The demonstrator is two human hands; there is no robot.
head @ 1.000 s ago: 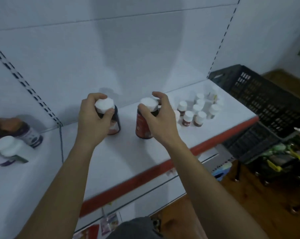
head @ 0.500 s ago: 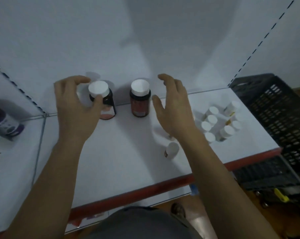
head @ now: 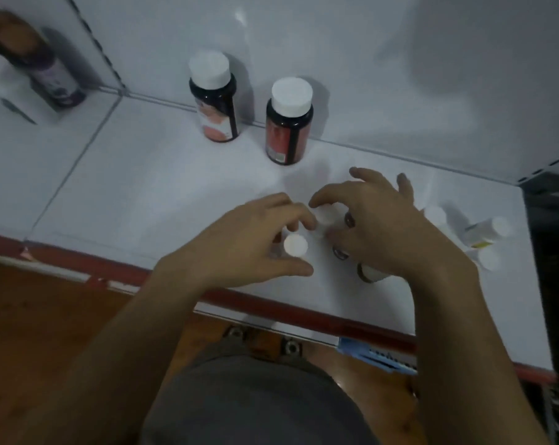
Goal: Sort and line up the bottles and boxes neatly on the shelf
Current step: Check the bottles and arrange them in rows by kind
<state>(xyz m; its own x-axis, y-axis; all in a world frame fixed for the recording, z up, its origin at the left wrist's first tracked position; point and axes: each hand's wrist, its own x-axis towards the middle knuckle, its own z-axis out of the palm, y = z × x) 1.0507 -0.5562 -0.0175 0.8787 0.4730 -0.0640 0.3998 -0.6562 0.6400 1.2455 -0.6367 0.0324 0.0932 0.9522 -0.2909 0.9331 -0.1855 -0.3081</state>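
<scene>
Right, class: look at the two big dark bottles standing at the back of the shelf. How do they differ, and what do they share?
Label: the left bottle has a pale pink and white label; the right bottle has a deep red one. Place: the left bottle stands nearer the seam in the shelf; the right bottle stands closer to the small bottles. Shared: both upright, dark-bodied, white-capped.

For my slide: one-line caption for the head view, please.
Left hand pinches a small white-capped bottle, right hand curls over other small bottles; two large bottles stand behind.
</scene>
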